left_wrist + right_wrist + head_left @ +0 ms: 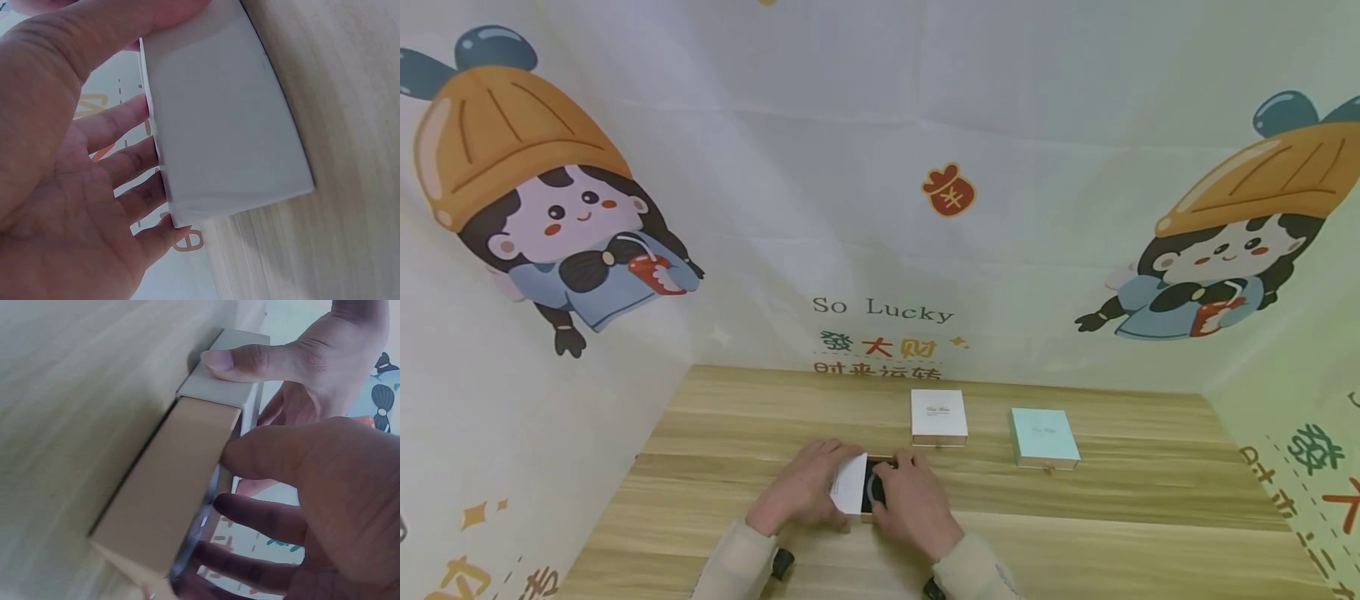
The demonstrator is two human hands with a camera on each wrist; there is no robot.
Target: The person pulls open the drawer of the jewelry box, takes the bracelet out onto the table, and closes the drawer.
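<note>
My left hand [805,487] grips the white sleeve of a small drawer box [849,485], thumb on the near side and fingers on the far side. Out of the sleeve's right end sticks a tan drawer [169,481] with a black inside. A grey curved band [871,490] shows within it, partly covered by my right hand [917,504]. That hand lies over the drawer, its thumb at the near rim and fingertips reaching inside. I cannot tell whether it pinches the band. The left wrist view shows the sleeve's plain white side.
A second white box [937,417] stands shut behind the hands on the wood-grain table [1150,492]. To its right is a mint-green box [1043,437], also shut. Printed cloth [1037,292] hangs along the table's back and both sides.
</note>
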